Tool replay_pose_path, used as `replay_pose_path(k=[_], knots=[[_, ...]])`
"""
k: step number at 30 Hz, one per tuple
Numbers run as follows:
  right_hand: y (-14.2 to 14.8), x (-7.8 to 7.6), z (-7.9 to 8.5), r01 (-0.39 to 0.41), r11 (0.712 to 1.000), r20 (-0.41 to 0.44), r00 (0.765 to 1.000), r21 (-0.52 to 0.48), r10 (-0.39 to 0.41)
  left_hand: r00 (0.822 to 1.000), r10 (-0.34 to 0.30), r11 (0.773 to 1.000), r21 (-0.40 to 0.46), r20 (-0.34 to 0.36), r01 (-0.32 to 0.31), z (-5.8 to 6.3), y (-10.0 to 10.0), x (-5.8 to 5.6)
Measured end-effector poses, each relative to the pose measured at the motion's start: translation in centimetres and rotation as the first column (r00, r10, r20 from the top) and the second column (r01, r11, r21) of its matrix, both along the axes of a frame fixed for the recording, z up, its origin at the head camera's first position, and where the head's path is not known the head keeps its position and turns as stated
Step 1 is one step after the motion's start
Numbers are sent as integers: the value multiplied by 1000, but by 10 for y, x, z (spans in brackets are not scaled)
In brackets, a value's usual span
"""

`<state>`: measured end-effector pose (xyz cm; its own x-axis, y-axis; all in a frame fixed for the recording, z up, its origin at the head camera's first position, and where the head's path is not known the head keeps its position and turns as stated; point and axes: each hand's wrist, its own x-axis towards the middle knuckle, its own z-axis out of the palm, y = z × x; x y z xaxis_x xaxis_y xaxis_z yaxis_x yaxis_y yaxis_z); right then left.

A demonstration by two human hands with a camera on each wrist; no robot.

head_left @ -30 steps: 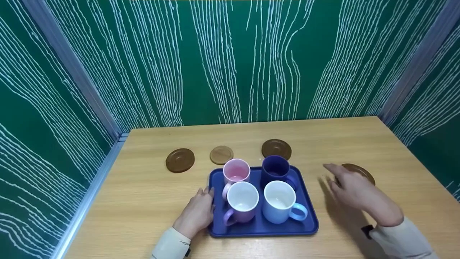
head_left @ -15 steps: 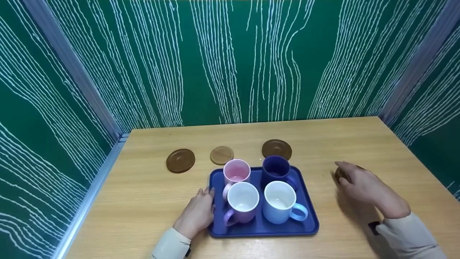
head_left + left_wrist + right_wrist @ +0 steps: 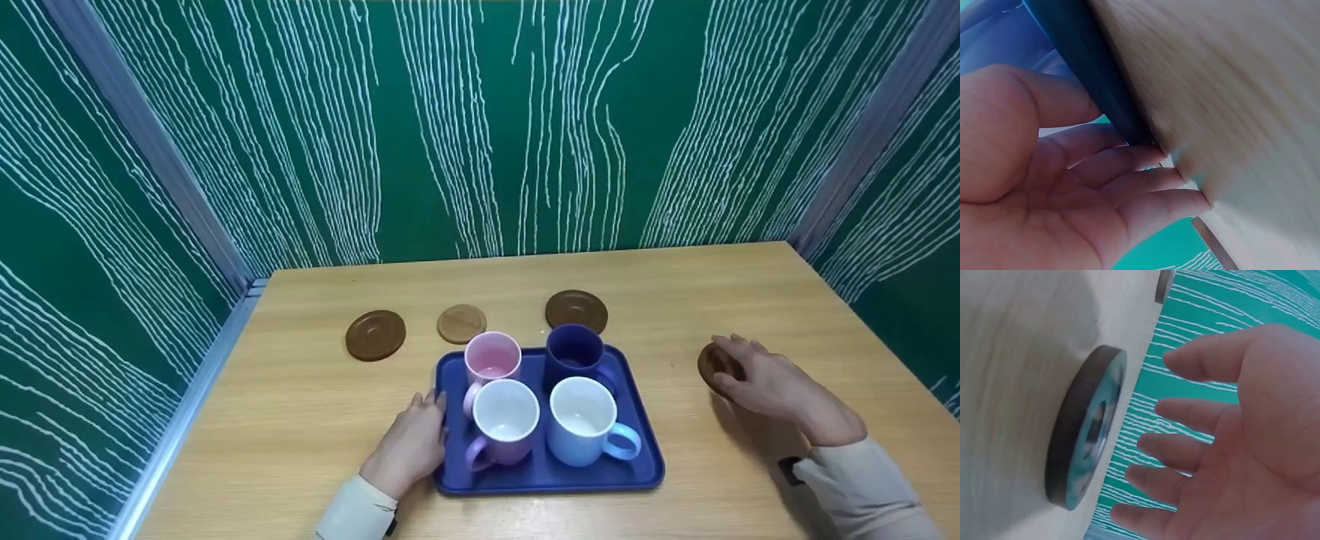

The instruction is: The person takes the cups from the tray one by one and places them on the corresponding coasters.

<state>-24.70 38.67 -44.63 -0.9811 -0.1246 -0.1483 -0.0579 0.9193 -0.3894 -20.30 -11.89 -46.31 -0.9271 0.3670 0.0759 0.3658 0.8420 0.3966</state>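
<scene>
Wooden table, brown coaster partly hidden by spread right hand, straight-fingered left hand touching blue tray

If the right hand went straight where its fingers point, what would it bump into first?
Probably the dark brown coaster. The right hand points toward it, with a gap showing in its wrist view. Depth is unclear, so it might skim over.
</scene>
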Motion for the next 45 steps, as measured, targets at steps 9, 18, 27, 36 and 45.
replay_pose_path(k=[9, 18, 27, 36, 45], knots=[[9, -3, -10, -14, 1000, 14, 1000, 21, 14, 1000, 2, 1000, 3, 4, -2, 1, 0, 2], [12, -3, -15, -31, 999, 30, 999, 11, 31, 1000, -1, 1000, -5, 6, 1, 2, 1, 1], [12, -5, -20, -68, 997, -16, 998, 36, 69, 999, -14, 1000, -26, -42, 13, 1, 1, 1], [11, -7, -17, -70, 996, 15, 997, 48, 70, 1000, 1, 1000, -8, -25, -1, -1, 1, 0], [9, -12, -20, -51, 998, 21, 999, 43, 50, 1000, 8, 1000, -17, -6, -8, -2, 1, -2]])
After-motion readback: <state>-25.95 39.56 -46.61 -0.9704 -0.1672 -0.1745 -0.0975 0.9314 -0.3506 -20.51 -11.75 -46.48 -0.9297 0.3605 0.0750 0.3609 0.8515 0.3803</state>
